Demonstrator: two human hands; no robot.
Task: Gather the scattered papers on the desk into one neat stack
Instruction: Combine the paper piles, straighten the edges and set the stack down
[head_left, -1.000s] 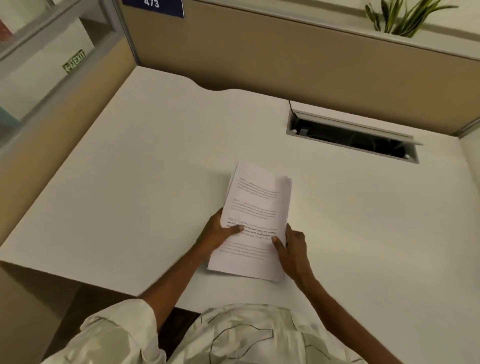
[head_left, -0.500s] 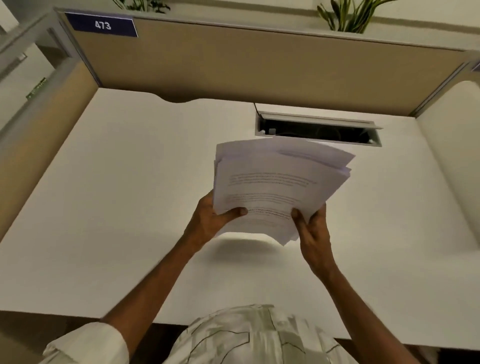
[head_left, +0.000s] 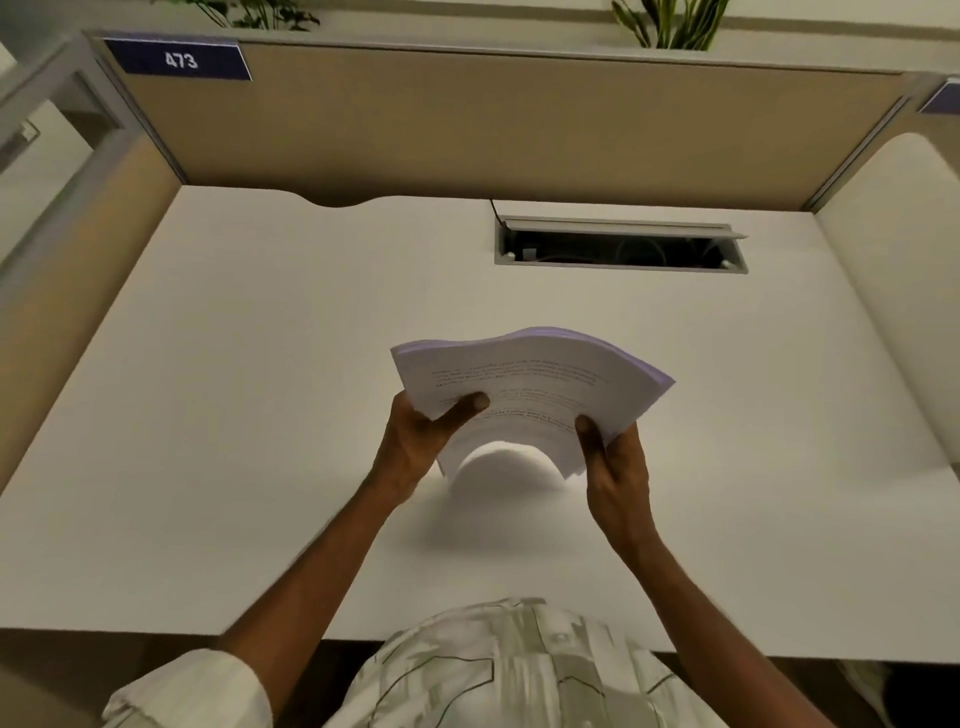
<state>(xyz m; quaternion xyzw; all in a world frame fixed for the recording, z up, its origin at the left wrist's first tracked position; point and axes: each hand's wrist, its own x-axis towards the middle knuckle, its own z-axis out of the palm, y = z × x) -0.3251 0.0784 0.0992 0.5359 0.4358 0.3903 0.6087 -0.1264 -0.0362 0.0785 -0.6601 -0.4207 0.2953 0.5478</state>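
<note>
A stack of white printed papers (head_left: 530, 384) is held in the air above the middle of the white desk (head_left: 260, 415). My left hand (head_left: 421, 441) grips its left edge, thumb on top of the sheets. My right hand (head_left: 615, 467) grips the right edge, thumb also on top. The sheets bow upward between the hands, and the near edge curls down into an arch just above the desk. The far edges look roughly aligned. No loose papers lie on the desk surface.
An open cable tray (head_left: 621, 249) is cut into the desk at the back right. Tan partition walls (head_left: 467, 124) close the desk at the back and left. A blue label reading 473 (head_left: 179, 60) sits at the top left. Plants (head_left: 670, 21) stand behind the partition.
The stack lay flat on the desk a second ago. Both hands lifted it, and the fanned-out sheets have come together and now bow between the hands.
</note>
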